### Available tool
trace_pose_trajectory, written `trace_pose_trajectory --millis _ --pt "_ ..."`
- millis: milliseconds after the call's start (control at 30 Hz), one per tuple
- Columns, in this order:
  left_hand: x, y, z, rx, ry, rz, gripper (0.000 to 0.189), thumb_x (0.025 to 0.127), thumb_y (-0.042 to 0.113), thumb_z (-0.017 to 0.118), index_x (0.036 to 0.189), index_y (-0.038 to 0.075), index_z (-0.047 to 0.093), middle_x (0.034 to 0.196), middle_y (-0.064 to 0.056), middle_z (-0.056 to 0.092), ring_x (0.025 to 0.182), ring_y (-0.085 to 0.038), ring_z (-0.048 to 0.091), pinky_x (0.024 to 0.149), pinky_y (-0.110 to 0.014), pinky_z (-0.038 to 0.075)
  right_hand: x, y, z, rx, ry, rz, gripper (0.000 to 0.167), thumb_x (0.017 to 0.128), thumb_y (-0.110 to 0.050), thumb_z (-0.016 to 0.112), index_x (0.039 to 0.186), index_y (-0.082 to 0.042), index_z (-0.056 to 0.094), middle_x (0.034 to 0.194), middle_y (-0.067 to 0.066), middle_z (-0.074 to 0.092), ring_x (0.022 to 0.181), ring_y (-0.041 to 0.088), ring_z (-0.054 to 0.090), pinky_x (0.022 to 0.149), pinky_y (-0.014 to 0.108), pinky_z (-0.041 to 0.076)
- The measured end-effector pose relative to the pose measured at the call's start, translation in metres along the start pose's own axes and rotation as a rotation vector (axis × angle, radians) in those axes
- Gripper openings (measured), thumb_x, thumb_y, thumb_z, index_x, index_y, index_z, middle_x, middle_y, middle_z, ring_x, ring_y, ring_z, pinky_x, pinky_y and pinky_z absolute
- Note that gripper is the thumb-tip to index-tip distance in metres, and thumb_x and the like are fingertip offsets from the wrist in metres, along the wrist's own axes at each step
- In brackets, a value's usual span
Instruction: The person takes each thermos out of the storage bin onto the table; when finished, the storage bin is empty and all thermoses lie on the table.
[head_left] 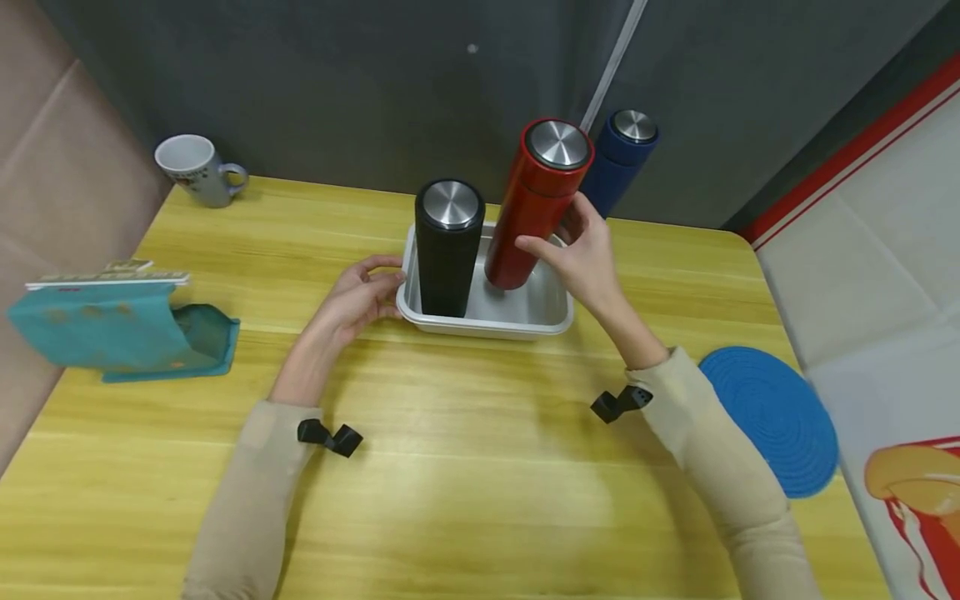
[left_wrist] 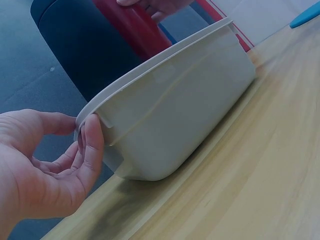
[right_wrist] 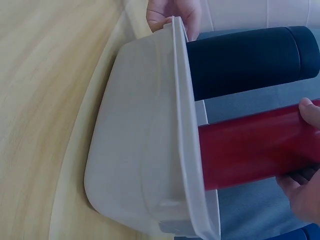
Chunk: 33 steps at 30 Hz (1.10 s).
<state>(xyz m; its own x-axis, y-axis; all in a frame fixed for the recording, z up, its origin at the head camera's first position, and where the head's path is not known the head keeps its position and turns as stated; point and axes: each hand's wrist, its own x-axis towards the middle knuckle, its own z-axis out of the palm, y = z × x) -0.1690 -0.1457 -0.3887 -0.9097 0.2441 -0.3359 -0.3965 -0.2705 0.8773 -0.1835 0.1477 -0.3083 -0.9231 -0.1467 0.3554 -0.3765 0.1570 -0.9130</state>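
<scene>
A red thermos (head_left: 527,208) with a steel lid leans slightly inside a pale rectangular tub (head_left: 495,325). My right hand (head_left: 588,254) grips it from the right side, thumb in front; the right wrist view shows its lower end behind the tub wall (right_wrist: 135,135). Beside it, a black thermos (head_left: 448,250) stands upright in the left part of the tub. At the tub's left end, my left hand (head_left: 360,296) pinches the rim between thumb and fingers (left_wrist: 92,145).
A blue thermos (head_left: 621,158) stands behind my right hand, near the dark back panel. At the back left is a mug (head_left: 197,171), with a teal bag (head_left: 112,325) in front of it. A round blue mat (head_left: 772,421) lies on the right of the wooden table (head_left: 450,500).
</scene>
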Motion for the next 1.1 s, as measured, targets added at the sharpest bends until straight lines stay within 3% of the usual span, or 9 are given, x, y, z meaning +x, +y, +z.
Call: trace_pose_trajectory --millis 367,633,933,1100 --pt "-0.001 0.0 -0.001 -0.003 0.01 0.003 0.031 0.097 0.005 0.058 0.124 0.005 0.044 0.087 -0.008 0.064 0.064 -0.017 0.061 0.056 -0.025 0.054 0.0 -0.037 -0.012 0.015 0.081 -0.04 0.052 0.077 0.009 0.074 0.125 0.007 0.053 0.119 0.018 0.06 0.106 0.024 0.059 0.096 0.035 0.049" --pt "-0.001 0.001 0.002 0.003 0.004 0.001 0.031 0.097 0.005 0.057 0.124 0.005 0.044 0.088 -0.008 0.064 0.066 -0.017 0.061 0.056 -0.025 0.054 0.006 -0.024 -0.04 0.042 0.132 -0.066 0.055 0.075 0.005 0.078 0.125 0.0 0.056 0.118 0.014 0.061 0.107 0.026 0.058 0.097 0.034 0.048" --pt "-0.001 0.0 0.001 -0.006 -0.005 0.005 0.032 0.096 0.005 0.058 0.125 0.005 0.044 0.088 -0.008 0.065 0.065 -0.017 0.061 0.056 -0.026 0.054 -0.005 -0.04 -0.062 0.03 0.176 -0.071 0.053 0.076 0.003 0.078 0.124 -0.001 0.057 0.118 0.014 0.062 0.106 0.026 0.058 0.095 0.03 0.048" --pt "-0.001 0.0 -0.001 -0.017 -0.011 -0.001 0.031 0.096 0.005 0.058 0.124 0.006 0.044 0.088 -0.007 0.066 0.064 -0.017 0.061 0.057 -0.025 0.054 -0.01 -0.034 -0.074 0.065 0.194 -0.066 0.055 0.075 0.002 0.079 0.126 -0.002 0.057 0.119 0.015 0.061 0.108 0.026 0.058 0.094 0.029 0.049"
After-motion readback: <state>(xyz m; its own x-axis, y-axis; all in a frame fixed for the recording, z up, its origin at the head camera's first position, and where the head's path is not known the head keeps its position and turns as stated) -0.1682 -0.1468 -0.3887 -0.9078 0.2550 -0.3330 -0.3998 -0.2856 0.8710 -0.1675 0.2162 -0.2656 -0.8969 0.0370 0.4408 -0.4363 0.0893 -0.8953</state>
